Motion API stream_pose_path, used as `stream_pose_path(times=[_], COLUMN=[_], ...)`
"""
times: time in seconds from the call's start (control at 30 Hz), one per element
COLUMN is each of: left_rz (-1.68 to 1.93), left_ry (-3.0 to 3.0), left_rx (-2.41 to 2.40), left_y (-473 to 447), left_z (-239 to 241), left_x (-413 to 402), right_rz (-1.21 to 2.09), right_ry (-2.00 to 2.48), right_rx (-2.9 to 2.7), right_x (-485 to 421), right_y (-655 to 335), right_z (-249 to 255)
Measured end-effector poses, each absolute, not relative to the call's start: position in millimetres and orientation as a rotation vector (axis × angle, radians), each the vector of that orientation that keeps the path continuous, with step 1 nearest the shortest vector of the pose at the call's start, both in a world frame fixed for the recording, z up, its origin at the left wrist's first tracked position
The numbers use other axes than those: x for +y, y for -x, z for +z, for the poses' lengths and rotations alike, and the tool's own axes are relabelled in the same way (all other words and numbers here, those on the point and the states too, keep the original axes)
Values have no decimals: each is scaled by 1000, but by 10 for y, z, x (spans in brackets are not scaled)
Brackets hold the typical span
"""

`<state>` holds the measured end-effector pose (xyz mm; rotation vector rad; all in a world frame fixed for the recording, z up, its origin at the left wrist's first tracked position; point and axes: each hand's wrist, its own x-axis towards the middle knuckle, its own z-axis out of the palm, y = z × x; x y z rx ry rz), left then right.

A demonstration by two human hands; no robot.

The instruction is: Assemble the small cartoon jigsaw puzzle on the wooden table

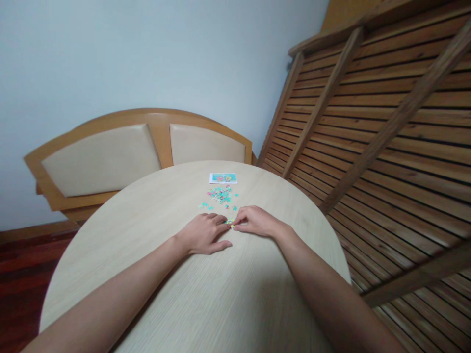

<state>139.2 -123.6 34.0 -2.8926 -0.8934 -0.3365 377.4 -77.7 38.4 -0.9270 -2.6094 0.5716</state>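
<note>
My left hand (207, 233) rests on the table, thumb apart, its fingertips at a few joined jigsaw puzzle pieces (230, 221). These yellow and green pieces lie between my two hands and are partly covered by my fingers. My right hand (256, 221) comes in from the other side, thumb and fingers pinched on a small puzzle piece (232, 226) at the edge of that cluster. Just beyond lies a loose heap of mostly turquoise puzzle pieces (221, 194), some with pink. Several strays (206, 206) sit left of it. Behind the heap is a picture card (223, 178) with a turquoise background.
The round pale wood table (158, 294) carries everything. Behind it stands a wooden headboard (106, 157) with cream padded panels, against a light wall (158, 54). A large slatted wooden frame (382, 127) leans along the right side. Dark red flooring (25, 279) shows at left.
</note>
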Motion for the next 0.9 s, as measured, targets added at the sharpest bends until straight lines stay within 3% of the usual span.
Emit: stream_pose_path(times=[0.3,0.6,0.9], left_rz=[-376,-466,-624], left_ry=[2902,2940,3006], left_rx=[-951,-944,-1024], left_y=[-1425,-1399,-1392], left_z=[295,278,232], left_x=[-1232,-1217,-1174], right_rz=[545,208,141], right_ry=[963,1104,1304], right_rx=[-2574,-2457,-2643], right_x=[-769,-428,-164], right_y=[-3740,-3675,-3310], right_z=[353,186,198])
